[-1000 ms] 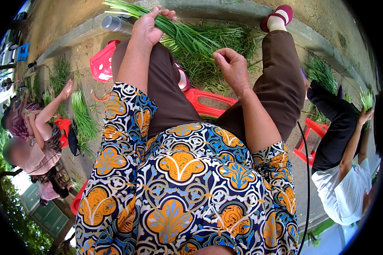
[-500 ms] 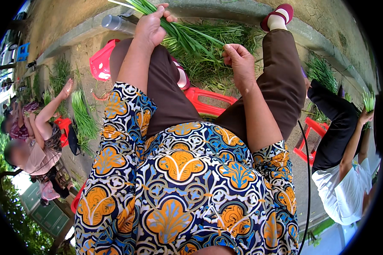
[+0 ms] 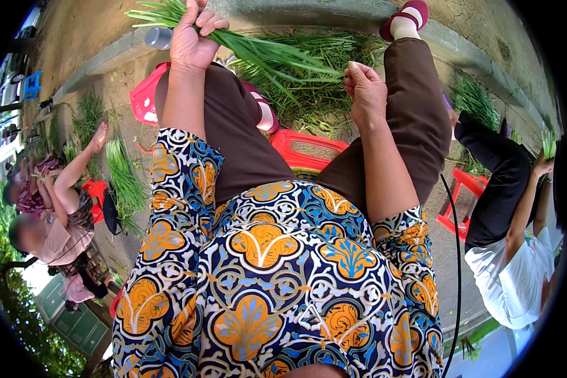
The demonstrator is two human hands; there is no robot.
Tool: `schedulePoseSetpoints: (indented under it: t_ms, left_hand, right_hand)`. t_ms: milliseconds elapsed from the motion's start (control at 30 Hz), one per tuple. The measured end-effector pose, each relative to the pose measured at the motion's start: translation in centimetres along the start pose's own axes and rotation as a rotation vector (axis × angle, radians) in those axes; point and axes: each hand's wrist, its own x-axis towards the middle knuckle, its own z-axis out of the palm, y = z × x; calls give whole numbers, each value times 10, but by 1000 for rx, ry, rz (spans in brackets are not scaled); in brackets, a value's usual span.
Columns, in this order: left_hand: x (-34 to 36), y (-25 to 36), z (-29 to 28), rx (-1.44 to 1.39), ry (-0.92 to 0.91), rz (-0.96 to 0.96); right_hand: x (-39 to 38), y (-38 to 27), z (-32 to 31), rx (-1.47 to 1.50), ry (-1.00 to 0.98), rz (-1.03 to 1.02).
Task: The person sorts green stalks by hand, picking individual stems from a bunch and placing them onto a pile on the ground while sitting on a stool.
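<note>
My left hand point(image 3: 192, 41) grips a bunch of long green leafy stalks point(image 3: 264, 53), pale ends pointing left and long leaves trailing right. My right hand point(image 3: 366, 94) is pinched at the far leaf tips, apparently on a thin blade. Beneath the bunch, between my feet, lies a heap of loose greens point(image 3: 309, 101). A grey cylinder point(image 3: 158, 38) is partly hidden behind my left hand. A red plastic seat point(image 3: 302, 148) shows between my brown-trousered legs.
Two people point(image 3: 60, 233) sit at left beside more greens point(image 3: 123, 173); a person in white point(image 3: 504, 274) at right holds stalks. A pink-red plastic object point(image 3: 143, 94) is by my left leg. A curb point(image 3: 101, 61) crosses behind; a black cable point(image 3: 455, 271) hangs at my right.
My left hand has moved up and left with the bunch. My right hand has shifted slightly right, still pinched at the leaf ends, so the bunch lies flatter between both hands.
</note>
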Motion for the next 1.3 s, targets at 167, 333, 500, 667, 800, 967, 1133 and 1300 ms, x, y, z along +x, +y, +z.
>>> schedulePoseSetpoints:
  t_ms: [167,333,500,667,800,967,1133,1300]
  left_hand:
    - [-10,12,-2,43,17,-10]
    - [-16,13,6,-39,-140,-79]
    - [-20,13,16,-72,-309,-136]
    - [-24,10,23,4,-411,-182]
    - [-24,14,15,28,-489,-212]
    - [-25,15,13,27,-477,-219]
    - [-28,11,22,39,-476,-220]
    - [-29,10,24,46,-462,-217]
  right_hand:
    - [1,3,-1,-73,-25,43]
    - [-7,0,4,-156,-77,97]
    - [-10,1,3,-227,-146,64]
    - [-12,-1,1,-319,-133,25]
    - [-15,-6,2,-521,-154,52]
    - [-12,8,-5,-580,-334,37]
    - [-16,19,-5,-855,-493,-48]
    - [-22,12,1,-921,-566,6]
